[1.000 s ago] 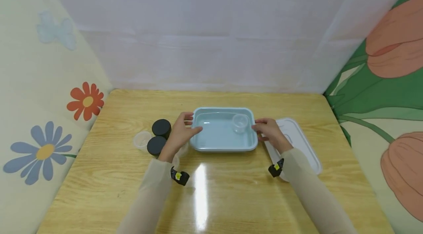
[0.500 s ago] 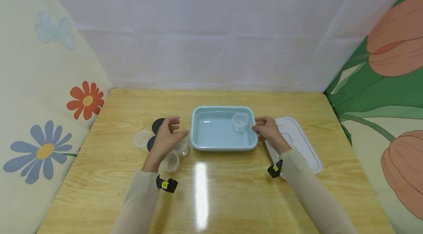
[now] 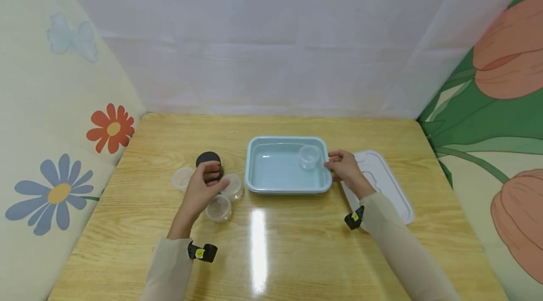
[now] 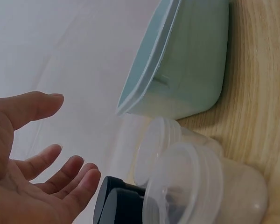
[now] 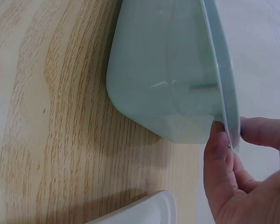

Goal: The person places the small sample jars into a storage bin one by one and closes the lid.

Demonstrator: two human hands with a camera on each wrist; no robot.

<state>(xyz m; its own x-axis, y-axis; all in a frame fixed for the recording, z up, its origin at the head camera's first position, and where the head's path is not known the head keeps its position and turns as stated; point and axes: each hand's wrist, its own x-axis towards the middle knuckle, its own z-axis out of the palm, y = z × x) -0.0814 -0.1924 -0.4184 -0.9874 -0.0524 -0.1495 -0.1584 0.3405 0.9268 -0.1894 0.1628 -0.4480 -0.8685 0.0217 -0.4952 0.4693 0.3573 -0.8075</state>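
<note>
My right hand (image 3: 345, 169) pinches the right rim of a light blue plastic bin (image 3: 280, 176). In the right wrist view, the thumb (image 5: 263, 132) lies on the inner side of that rim and the fingers are under its outside. A small clear lidded cup (image 3: 309, 157) sits inside, at the bin's right end. Left of the bin, my left hand (image 3: 198, 193) hovers with relaxed fingers and holds nothing. Near it stand two clear lidded cups (image 3: 218, 209) and a black-lidded jar (image 3: 208, 157). A second black lid (image 4: 123, 207) shows in the left wrist view, largely hidden from the head view.
A white rectangular lid (image 3: 396, 192) lies on the wooden table (image 3: 305, 254), partly under my right wrist and forearm. Another clear cup (image 3: 181, 178) stands at the far left of the group. A white cloth backdrop (image 3: 271, 55) hangs behind the table.
My left hand has drawn away from the bin's left side, moving left and toward me over the cups and jars. The right hand keeps its grip on the rim, and the bin has barely moved.
</note>
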